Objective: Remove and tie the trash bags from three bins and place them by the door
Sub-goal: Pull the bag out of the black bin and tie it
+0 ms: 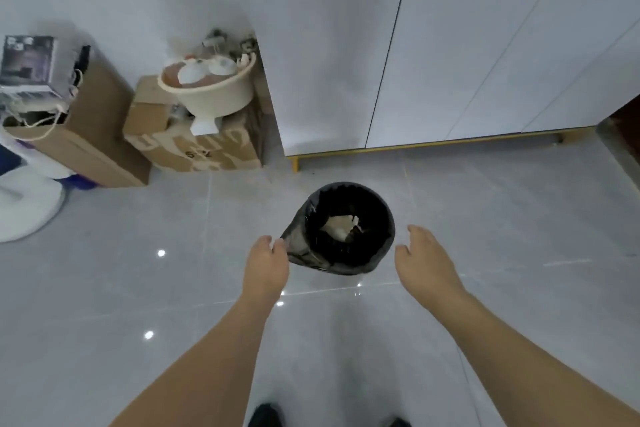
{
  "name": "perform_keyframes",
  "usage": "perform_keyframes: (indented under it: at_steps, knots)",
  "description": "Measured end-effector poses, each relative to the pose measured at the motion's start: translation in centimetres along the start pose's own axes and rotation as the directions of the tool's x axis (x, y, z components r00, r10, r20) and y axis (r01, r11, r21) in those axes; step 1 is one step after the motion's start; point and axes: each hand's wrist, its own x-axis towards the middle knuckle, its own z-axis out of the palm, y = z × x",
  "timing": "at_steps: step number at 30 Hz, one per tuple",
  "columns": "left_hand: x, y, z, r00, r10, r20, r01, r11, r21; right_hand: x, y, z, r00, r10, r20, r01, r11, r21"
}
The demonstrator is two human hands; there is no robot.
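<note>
A round bin stands on the grey tiled floor, lined with a black trash bag (304,246) whose rim is folded over the bin's edge. Pale crumpled paper (341,225) lies at the bottom of the bag. My left hand (266,262) pinches a pulled-out corner of the bag at the bin's left side. Just right of the bin, my right hand (420,253) hovers with fingers spread, apart from the rim and holding nothing.
White cabinet doors (433,45) rise behind the bin. Cardboard boxes (194,146) with a cream basin (214,90) on top stand at the back left, beside a taller box (90,121). A white fan base (24,211) sits at the far left. My shoes (265,416) show at the bottom.
</note>
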Motion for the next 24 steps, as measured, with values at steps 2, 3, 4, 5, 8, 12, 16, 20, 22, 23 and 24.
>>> perform_keyframes:
  at_steps: [2, 3, 4, 5, 8, 12, 16, 20, 22, 23, 24]
  knots:
    - [2.4, -5.7, 4.1, 0.995, -0.082, -0.057, 0.075, 0.99, -0.123, 2.3, 5.0, 7.3, 0.989, 0.147, 0.022, -0.148, 0.989, 0.025]
    - [4.1, -7.8, 6.0, 0.989, -0.125, -0.08, 0.108, 0.976, -0.19, 3.8, 7.3, 10.5, 0.973, 0.228, 0.036, -0.23, 0.971, 0.07]
    - [6.1, -9.5, 7.8, 0.979, -0.179, -0.1, 0.145, 0.949, -0.278, 5.5, 9.2, 13.2, 0.95, 0.306, 0.06, -0.312, 0.94, 0.138]
    - [8.3, -11.2, 9.6, 0.965, -0.245, -0.095, 0.192, 0.904, -0.382, 7.0, 10.8, 15.6, 0.926, 0.366, 0.094, -0.378, 0.9, 0.216]
    - [13.5, -14.6, 13.7, 0.926, -0.376, 0.018, 0.295, 0.695, -0.656, 11.3, 14.1, 20.8, 0.873, 0.439, 0.213, -0.487, 0.77, 0.412]
    - [16.3, -16.6, 15.7, 0.961, -0.242, 0.132, 0.245, 0.529, -0.813, 14.1, 15.8, 23.9, 0.863, 0.388, 0.324, -0.501, 0.572, 0.65]
    - [16.0, -16.7, 14.5, 0.959, -0.185, 0.215, 0.28, 0.497, -0.821, 14.9, 16.0, 24.7, 0.858, 0.361, 0.364, -0.504, 0.459, 0.732]
    - [16.0, -16.9, 13.7, 0.92, -0.171, 0.352, 0.382, 0.583, -0.717, 15.2, 15.5, 25.6, 0.817, 0.307, 0.489, -0.569, 0.288, 0.77]
    - [16.3, -15.8, 13.5, 0.901, -0.18, 0.394, 0.41, 0.649, -0.641, 16.1, 15.4, 25.7, 0.816, 0.307, 0.49, -0.568, 0.265, 0.779]
    - [16.2, -15.0, 13.4, 0.894, -0.178, 0.411, 0.414, 0.681, -0.605, 16.5, 15.3, 25.4, 0.816, 0.317, 0.483, -0.563, 0.253, 0.787]
    - [15.9, -14.1, 13.1, 0.888, -0.171, 0.426, 0.412, 0.709, -0.573, 16.8, 15.1, 25.1, 0.817, 0.326, 0.476, -0.558, 0.237, 0.795]
